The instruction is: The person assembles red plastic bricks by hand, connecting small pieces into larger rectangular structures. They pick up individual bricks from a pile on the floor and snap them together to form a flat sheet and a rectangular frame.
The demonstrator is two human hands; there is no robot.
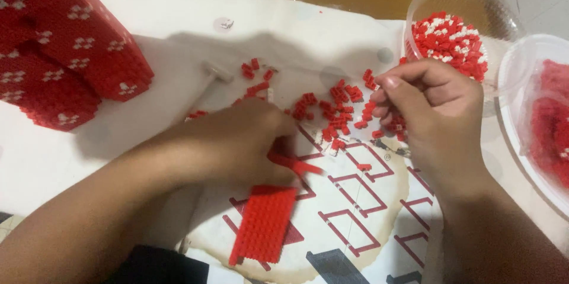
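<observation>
Left hand (237, 142) curled, fingers pressed down on red brick panel (265, 223) — right hand (430, 115) half-closed, fingertips pinching into loose red bricks (335, 112); pinched piece hidden.

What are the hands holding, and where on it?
Left hand holds the flat red brick panel by its top edge. Right hand is curled over the loose red bricks; whether it pinches one cannot be told.

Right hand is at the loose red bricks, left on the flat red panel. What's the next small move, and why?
Probably carry a brick from the right hand to the red panel and press it on. The right fingertips look pinched over the loose bricks, though a held brick can't be seen, and the left hand rests at the panel's top edge.
</observation>
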